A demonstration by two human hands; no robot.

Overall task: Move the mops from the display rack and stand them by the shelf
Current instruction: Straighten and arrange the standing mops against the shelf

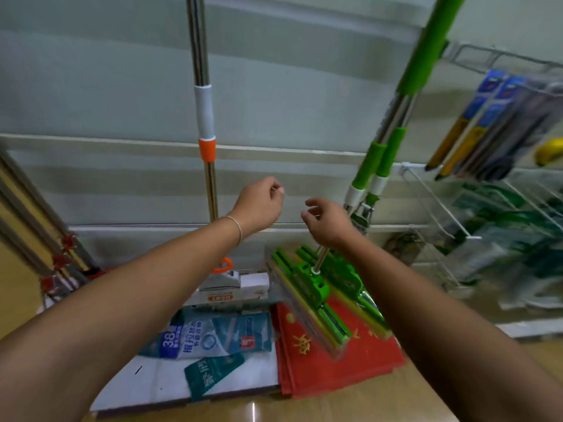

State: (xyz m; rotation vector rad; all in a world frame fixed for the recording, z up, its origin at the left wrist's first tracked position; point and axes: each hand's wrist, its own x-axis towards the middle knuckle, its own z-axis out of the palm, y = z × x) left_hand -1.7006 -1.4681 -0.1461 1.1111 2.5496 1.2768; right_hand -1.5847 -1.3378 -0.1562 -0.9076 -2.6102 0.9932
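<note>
Between grabs: left hand [259,207] and right hand [327,222] loosely curled, fingers empty, just left of green mops [377,159] leaning by wire shelf [438,208]; next probably gripping orange-collared mop [207,147], further left.

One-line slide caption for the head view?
Both hands, left and right, hover empty between orange-collared mop and green mops.

Bare forearms, no sleeves; thin bracelet [237,228] on left wrist

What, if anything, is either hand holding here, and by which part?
Nothing is held. The left hand and right hand hang loosely curled between the orange-collared steel mop pole and the green-handled sponge mops.
</note>
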